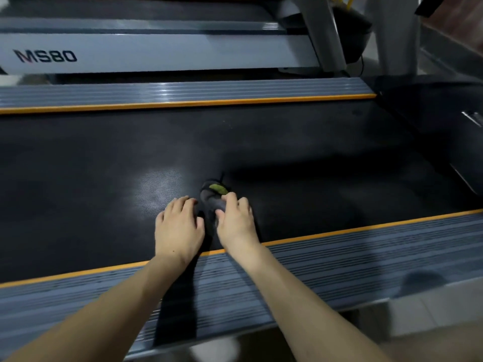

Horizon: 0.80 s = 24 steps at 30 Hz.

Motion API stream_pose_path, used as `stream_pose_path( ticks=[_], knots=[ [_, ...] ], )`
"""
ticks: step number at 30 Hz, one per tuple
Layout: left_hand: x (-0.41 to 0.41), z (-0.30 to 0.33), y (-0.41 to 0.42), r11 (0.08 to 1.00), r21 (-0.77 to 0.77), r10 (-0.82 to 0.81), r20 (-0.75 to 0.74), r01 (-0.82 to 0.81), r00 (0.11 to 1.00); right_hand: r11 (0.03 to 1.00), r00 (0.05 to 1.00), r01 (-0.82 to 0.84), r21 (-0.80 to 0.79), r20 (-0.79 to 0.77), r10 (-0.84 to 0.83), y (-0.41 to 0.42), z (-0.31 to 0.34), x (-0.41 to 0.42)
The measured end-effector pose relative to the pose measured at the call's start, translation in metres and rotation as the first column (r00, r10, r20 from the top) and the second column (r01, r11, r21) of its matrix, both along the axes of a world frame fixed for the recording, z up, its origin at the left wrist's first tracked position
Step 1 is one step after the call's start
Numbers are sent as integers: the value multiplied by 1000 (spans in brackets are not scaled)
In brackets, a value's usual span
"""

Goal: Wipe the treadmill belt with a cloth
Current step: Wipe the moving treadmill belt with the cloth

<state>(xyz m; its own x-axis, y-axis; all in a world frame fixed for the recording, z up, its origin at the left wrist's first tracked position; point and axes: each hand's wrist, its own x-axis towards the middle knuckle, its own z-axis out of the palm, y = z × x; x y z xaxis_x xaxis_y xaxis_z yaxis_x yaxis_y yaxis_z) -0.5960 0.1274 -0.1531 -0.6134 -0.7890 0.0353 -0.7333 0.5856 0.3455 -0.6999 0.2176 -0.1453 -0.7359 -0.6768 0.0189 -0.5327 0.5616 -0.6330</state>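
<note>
Head view: black treadmill belt (261, 142) fills mid-frame, orange-edged side rails (339, 262) above and below. Dark cloth (213, 198) bunched at lower centre, near the lower rail. Right hand (236, 223) curls round it, likely bunching it; left hand (179, 226) beside, fingers bent onto its edge, grip unclear. Bare belt runs left and right.

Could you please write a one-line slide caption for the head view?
Both hands, left hand and right hand, press a dark cloth onto the treadmill belt.
</note>
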Motion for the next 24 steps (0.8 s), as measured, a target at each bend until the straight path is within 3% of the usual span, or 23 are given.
stream_pose_path(
  ticks=[4, 12, 18, 20, 24],
  knots=[
    [25, 2, -20, 998, -35, -53, 59, 55, 997, 997, 999, -36, -71, -9, 35, -30, 4, 13],
    [22, 13, -49, 994, 6, -112, 53, 112, 992, 965, 984, 156, -210, -58, -171, -28, 0, -22],
    [-5, 18, -80, 990, -9, -141, 41, 142, 989, 946, 968, 175, -271, -130, -216, -46, 20, -74],
    [-17, 19, -92, 989, -22, -148, 31, 149, 988, 968, 953, 148, -201, -234, -194, -58, 16, -89],
    [-45, 15, -117, 986, -37, -163, 44, 165, 986, 988, 932, 87, 127, -360, -36, -77, -22, -101]
  ],
)
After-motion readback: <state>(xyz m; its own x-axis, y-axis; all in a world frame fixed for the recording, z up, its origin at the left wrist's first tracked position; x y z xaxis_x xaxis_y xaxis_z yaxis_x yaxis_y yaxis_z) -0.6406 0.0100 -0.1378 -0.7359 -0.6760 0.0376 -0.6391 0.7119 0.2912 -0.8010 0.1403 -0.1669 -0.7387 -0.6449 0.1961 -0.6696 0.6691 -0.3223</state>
